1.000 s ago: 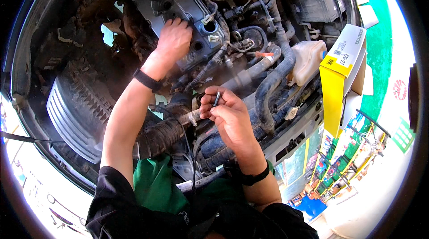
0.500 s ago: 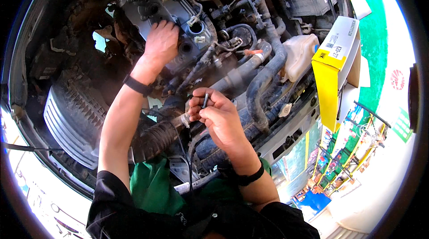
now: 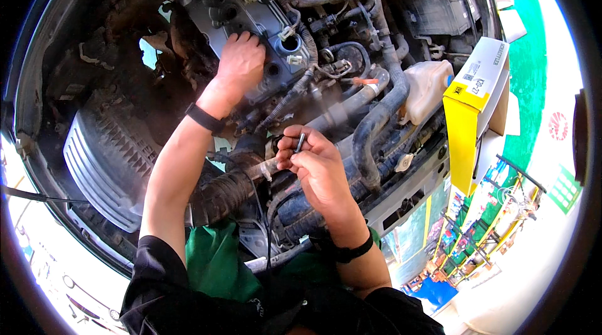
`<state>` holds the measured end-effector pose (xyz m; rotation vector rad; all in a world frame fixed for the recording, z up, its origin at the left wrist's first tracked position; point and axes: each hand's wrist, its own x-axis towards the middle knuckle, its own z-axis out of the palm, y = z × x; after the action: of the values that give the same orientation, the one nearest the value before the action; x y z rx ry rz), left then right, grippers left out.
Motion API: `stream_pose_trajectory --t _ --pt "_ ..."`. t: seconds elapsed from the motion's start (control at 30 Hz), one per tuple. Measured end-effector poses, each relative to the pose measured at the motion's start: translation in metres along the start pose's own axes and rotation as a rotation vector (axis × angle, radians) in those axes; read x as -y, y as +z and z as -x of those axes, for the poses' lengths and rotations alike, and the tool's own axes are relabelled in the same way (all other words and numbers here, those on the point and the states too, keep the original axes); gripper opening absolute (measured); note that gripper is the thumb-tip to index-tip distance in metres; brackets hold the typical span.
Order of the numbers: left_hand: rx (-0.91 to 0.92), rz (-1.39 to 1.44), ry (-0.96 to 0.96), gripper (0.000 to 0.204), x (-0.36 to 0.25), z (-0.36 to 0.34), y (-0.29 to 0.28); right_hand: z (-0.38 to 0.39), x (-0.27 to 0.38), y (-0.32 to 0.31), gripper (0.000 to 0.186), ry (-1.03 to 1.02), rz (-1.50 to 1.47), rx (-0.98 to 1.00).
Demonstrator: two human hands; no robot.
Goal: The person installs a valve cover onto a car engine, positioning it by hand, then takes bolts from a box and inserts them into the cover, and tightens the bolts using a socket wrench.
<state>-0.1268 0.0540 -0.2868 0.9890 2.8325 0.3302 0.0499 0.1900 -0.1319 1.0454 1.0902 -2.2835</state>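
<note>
My left hand [image 3: 241, 67] reaches onto the grey engine valve cover [image 3: 271, 16], fingers curled down against its near edge. Its fingertips are hidden, so what they hold, if anything, does not show. Held between the thumb and fingers of my right hand [image 3: 313, 162] is a small metal bolt [image 3: 300, 142], its shank pointing up. That hand is palm up above the radiator hoses, nearer to me than the cover. Right of my left hand, a round opening [image 3: 289, 43] shows in the cover, beside a wiring connector [image 3: 295, 60].
A yellow and white cardboard box [image 3: 469, 109] stands on the right front edge of the engine bay. Beside it sits a whitish coolant reservoir [image 3: 426, 87]. Thick black hoses [image 3: 370, 141] run across the middle. A ribbed air filter housing [image 3: 100, 169] lies on the left, a battery [image 3: 442, 12] at the far right.
The whole view has shifted slightly, so the engine sits a little lower and further right. My left hand stays on the cover, and my right hand keeps its hold on the bolt.
</note>
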Motion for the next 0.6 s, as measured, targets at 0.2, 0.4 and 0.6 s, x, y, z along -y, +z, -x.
stream_pose_trajectory --t 0.2,0.4,0.6 --pt "-0.106 0.058 -0.019 0.021 -0.001 0.002 0.003 0.000 0.001 0.000 0.026 -0.021 -0.095 -0.033" --pt "-0.122 0.092 -0.004 0.025 -0.002 0.001 0.003 -0.003 0.003 -0.001 0.026 -0.033 -0.123 0.003" --pt "-0.151 0.339 -0.101 0.026 -0.013 0.006 -0.047 -0.006 0.003 -0.003 0.022 -0.036 -0.252 0.015"
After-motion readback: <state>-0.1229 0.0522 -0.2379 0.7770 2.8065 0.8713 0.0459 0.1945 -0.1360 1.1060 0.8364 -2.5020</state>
